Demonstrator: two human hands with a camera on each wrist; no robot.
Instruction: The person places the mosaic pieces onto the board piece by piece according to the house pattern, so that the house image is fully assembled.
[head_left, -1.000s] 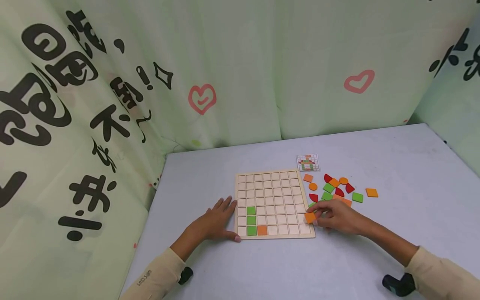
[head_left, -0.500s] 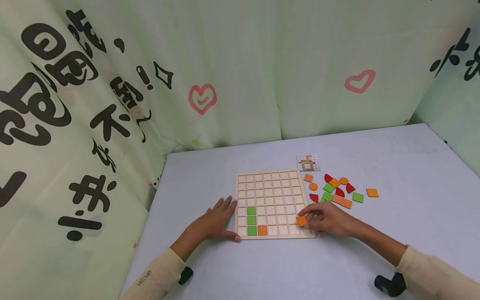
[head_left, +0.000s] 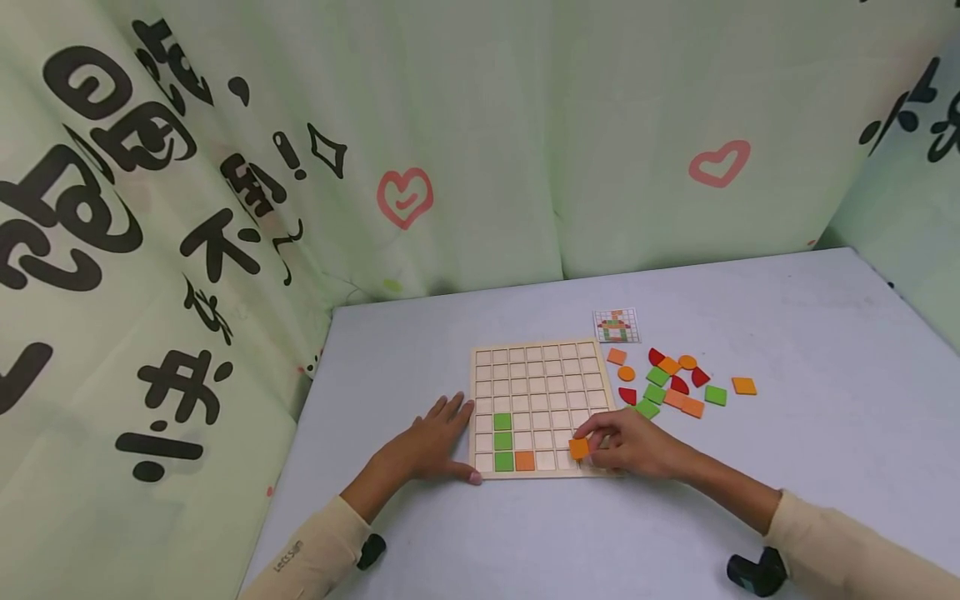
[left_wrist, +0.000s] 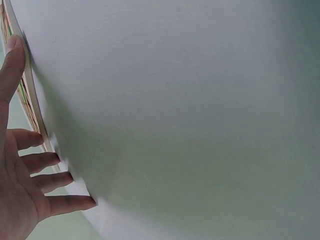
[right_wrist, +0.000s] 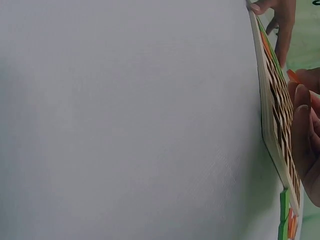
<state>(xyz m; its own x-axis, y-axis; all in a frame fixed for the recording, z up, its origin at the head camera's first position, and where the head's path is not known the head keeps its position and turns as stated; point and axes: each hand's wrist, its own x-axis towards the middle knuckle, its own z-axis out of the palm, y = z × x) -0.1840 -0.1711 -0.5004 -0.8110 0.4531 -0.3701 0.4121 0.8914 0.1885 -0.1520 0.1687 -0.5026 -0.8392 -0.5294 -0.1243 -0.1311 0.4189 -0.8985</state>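
A wooden grid board lies on the table. In its lower left, green square tiles fill a short column, with one orange square tile beside the lowest. My left hand rests at the board's left edge, fingers spread and thumb at the near corner. My right hand pinches another orange square tile between thumb and fingers over the lower right cells. The right wrist view shows that held tile edge-on above the board.
Loose green, orange and red pieces lie right of the board, several of them touching. A small pattern card lies behind the board's far right corner. Pale green curtains hang behind the table.
My right hand has carried the pinched orange tile leftward, from the board's right edge to over its lower cells. The left hand has stayed in place.
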